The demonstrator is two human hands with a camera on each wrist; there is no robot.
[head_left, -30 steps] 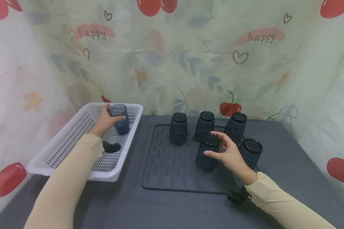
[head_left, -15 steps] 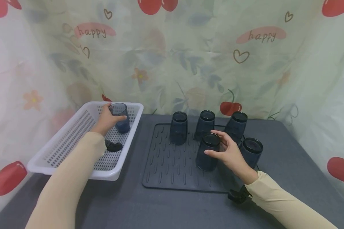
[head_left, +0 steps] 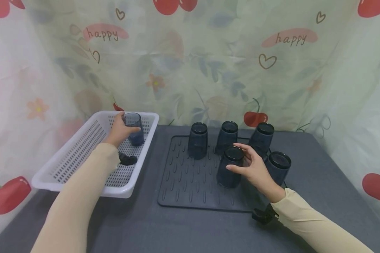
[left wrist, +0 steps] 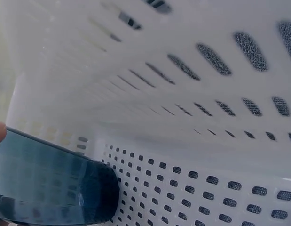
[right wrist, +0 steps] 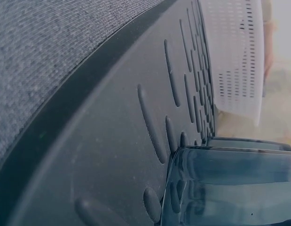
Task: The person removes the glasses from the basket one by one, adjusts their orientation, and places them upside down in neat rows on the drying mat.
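In the head view my left hand [head_left: 118, 131] reaches into the white basket [head_left: 134, 179] and grips a blue-tinted drinking glass [head_left: 136, 137], rim up. The left wrist view shows this glass [left wrist: 56, 181] with its dark base right at the perforated floor, a fingertip on its side. My right hand [head_left: 254, 170] holds another dark blue glass [head_left: 228, 174] between thumb and fingers. That one stands upside down on the grey ribbed drying mat [head_left: 183, 191]. In the right wrist view, its lower end [right wrist: 230, 188] meets the mat, and the right fingers are out of sight.
More upturned glasses share the mat: one at back left [head_left: 197, 142], one at back middle [head_left: 227, 138], one at back right [head_left: 261, 138] and one beside my right hand [head_left: 278, 168]. A printed curtain [head_left: 190, 70] hangs behind the grey table [head_left: 190, 232].
My left hand and its glass have shifted slightly to the right inside the basket. The right hand keeps its grip on the upturned glass in the same spot.
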